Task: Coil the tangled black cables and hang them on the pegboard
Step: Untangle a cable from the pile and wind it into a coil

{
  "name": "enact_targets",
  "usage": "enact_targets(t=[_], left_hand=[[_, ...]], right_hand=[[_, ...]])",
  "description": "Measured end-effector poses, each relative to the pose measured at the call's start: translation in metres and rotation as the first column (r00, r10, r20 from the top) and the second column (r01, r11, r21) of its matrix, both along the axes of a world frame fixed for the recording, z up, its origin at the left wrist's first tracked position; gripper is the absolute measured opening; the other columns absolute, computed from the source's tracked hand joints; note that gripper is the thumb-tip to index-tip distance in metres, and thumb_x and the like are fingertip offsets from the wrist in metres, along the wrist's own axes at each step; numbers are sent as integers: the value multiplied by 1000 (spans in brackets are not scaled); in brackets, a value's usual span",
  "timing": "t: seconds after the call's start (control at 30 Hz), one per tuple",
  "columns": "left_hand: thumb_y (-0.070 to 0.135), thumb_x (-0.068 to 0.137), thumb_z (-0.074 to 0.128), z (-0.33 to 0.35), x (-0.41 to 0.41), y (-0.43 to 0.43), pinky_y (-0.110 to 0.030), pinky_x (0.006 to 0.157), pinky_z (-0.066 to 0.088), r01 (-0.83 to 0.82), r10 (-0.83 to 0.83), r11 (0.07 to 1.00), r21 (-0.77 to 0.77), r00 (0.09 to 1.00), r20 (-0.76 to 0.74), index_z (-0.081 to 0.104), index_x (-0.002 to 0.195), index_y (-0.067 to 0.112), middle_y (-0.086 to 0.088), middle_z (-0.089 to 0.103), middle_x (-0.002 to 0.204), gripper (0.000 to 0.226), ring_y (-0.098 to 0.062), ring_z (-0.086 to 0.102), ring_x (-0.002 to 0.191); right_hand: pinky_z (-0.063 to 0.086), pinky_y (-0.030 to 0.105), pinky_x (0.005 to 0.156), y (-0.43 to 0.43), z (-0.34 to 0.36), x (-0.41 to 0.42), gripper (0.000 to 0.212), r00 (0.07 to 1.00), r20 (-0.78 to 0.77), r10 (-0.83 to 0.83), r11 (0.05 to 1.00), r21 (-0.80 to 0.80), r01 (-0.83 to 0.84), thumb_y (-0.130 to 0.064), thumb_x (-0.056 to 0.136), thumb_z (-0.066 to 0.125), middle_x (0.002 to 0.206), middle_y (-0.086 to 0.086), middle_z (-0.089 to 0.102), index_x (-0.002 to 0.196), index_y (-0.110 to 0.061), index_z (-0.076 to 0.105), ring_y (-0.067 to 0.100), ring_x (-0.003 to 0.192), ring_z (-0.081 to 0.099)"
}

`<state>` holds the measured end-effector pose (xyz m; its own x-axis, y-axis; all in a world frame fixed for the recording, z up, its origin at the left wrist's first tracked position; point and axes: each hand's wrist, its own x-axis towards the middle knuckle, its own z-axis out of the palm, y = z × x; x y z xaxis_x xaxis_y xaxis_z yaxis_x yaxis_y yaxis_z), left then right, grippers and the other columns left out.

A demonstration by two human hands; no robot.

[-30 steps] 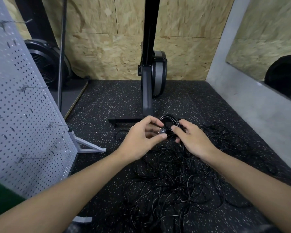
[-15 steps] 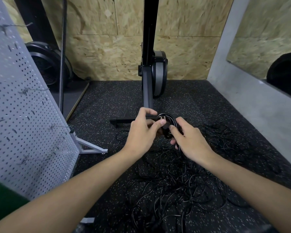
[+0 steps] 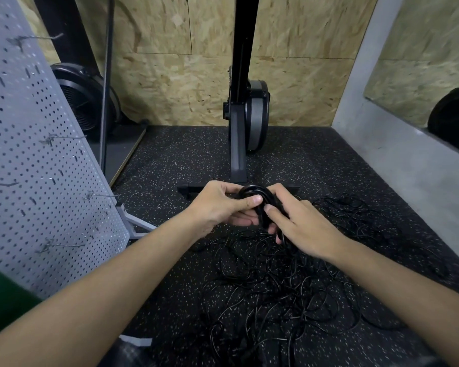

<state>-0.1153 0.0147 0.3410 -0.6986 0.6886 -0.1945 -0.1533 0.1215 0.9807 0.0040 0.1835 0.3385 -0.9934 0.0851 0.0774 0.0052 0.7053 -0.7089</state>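
A small black cable coil (image 3: 255, 192) is held up between both hands above the floor. My left hand (image 3: 220, 205) grips its left side, thumb pressed over the loops. My right hand (image 3: 297, 223) curls round its right side, with a strand trailing down from under the fingers. Below and to the right sprawls a big tangle of black cables (image 3: 289, 287) on the speckled mat. The grey pegboard (image 3: 37, 168) stands tilted at the left, with several bare wire hooks such as the middle hook (image 3: 101, 195).
A black exercise machine (image 3: 245, 107) stands on its base bar just beyond the hands. A fan wheel (image 3: 82, 102) sits behind the pegboard, whose white foot (image 3: 135, 223) juts onto the mat. A grey wall (image 3: 408, 160) bounds the right side.
Both hands closed tighter round the coil and shifted slightly; my left thumb now lies over the loops and my right fingers wrap lower on it.
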Motion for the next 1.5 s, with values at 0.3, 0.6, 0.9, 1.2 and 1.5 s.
enact_targets(t=[0.3, 0.6, 0.9, 1.2, 1.5], left_hand=[[41, 85, 83, -13, -16, -9, -25, 69, 48, -13, -23, 997, -73, 886, -464, 82, 93, 27, 9, 75, 78, 16, -4, 60, 69], [36, 97, 73, -22, -8, 1, -39, 80, 58, -99, 38, 993, -71, 808, -587, 72, 95, 16, -2, 75, 88, 20, -13, 69, 80], [39, 93, 77, -20, 0, 4, -40, 78, 58, -172, 87, 983, -68, 754, -651, 70, 87, 19, 2, 74, 81, 23, -16, 70, 79], [31, 98, 72, -29, -1, 6, -26, 77, 55, -131, 15, 982, -133, 765, -643, 69, 98, 19, 5, 73, 89, 13, -11, 69, 85], [-1, 94, 59, -31, 7, 10, -7, 81, 41, -219, 23, 965, -142, 614, -789, 63, 104, 16, 3, 57, 103, 20, -4, 57, 95]], right_hand=[[64, 43, 73, -4, 2, -2, 17, 998, 46, 43, 994, -106, -38, -37, 109, 44, 85, 3, 76, 124, -46, 47, 16, 68, 75], [64, 54, 69, -7, 0, -3, 7, 996, 86, 36, 968, -249, -14, -37, 110, 43, 87, 8, 77, 116, -41, 43, 31, 69, 75], [64, 51, 67, -5, -4, -3, 10, 992, 122, 24, 957, -290, 13, -38, 110, 44, 88, 8, 78, 120, -40, 43, 32, 69, 75], [64, 54, 80, -5, -12, -4, 18, 987, 161, -17, 956, -286, 63, -38, 107, 50, 94, 6, 79, 124, -42, 44, 24, 77, 79], [54, 32, 58, -8, -19, -5, 44, 997, 54, -62, 997, 46, 59, -39, 90, 75, 69, -3, 69, 120, -40, 42, 8, 56, 65]])
